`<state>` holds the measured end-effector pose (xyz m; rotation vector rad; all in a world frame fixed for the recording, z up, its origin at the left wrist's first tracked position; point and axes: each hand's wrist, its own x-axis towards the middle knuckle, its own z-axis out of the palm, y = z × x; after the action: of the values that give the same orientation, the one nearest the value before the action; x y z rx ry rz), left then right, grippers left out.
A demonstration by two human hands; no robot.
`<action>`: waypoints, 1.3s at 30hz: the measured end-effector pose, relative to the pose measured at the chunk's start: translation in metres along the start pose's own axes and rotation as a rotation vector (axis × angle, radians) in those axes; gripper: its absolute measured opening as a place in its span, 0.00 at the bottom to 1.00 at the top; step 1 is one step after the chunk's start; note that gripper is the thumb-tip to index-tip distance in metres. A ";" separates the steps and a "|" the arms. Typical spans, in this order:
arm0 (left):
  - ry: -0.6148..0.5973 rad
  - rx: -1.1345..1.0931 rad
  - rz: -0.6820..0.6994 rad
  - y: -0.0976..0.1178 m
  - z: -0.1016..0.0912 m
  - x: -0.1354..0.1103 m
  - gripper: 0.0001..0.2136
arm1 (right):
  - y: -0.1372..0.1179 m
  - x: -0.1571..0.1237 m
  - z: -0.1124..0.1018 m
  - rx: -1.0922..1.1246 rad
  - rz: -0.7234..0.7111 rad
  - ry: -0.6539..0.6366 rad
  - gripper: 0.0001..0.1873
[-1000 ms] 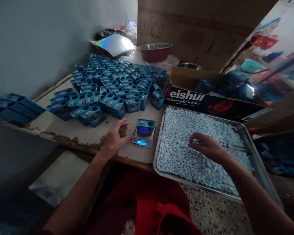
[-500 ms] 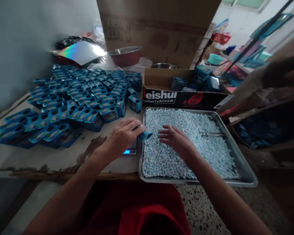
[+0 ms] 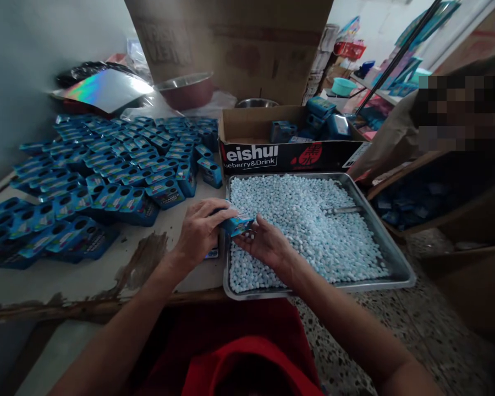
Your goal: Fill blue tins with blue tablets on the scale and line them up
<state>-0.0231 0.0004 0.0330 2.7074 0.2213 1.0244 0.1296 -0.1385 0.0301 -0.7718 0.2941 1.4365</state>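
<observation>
My left hand [image 3: 200, 230] is closed around a small blue box [image 3: 238, 224], tipped toward my right hand over the tray's left edge. My right hand [image 3: 264, 243] is cupped palm up just under the box's opening, with a few pale pellets in it. Both hands hover above the metal tray [image 3: 390, 250], which is full of small light-blue pellets [image 3: 309, 220]. A small scale [image 3: 212, 253] with a lit display lies on the table, mostly hidden under my left hand.
Many blue boxes [image 3: 119, 165] lie in rows on the worn table [image 3: 86, 275] to the left. A cardboard carton [image 3: 289, 154] with more boxes stands behind the tray. A metal tool [image 3: 342, 209] rests on the pellets. Bowls [image 3: 185, 88] and large cartons are at the back. Another person [image 3: 457, 115] sits at right.
My left hand took the blue box off the scale and tilted it over the tray. My right hand left the pellets and turned palm up under the box.
</observation>
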 end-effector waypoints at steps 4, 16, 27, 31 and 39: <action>0.026 0.058 0.072 0.009 -0.008 -0.003 0.13 | 0.003 -0.004 0.004 -0.002 -0.030 0.022 0.21; 0.104 -0.427 -0.638 -0.010 0.001 -0.025 0.16 | -0.001 -0.005 -0.002 -0.089 -0.012 0.061 0.12; 0.189 -0.751 -1.025 -0.038 -0.008 -0.084 0.27 | -0.026 0.008 -0.001 -0.767 -0.194 -0.166 0.18; 0.160 -0.727 -0.930 -0.043 -0.026 -0.083 0.40 | -0.033 0.007 0.029 -0.708 -0.217 -0.157 0.11; 0.292 -0.399 -1.058 -0.056 -0.104 -0.135 0.28 | -0.048 0.008 0.076 -0.808 -0.187 -0.131 0.07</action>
<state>-0.1961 0.0417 0.0074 1.6509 1.1837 0.9311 0.1568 -0.0814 0.0947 -1.3014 -0.4865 1.4090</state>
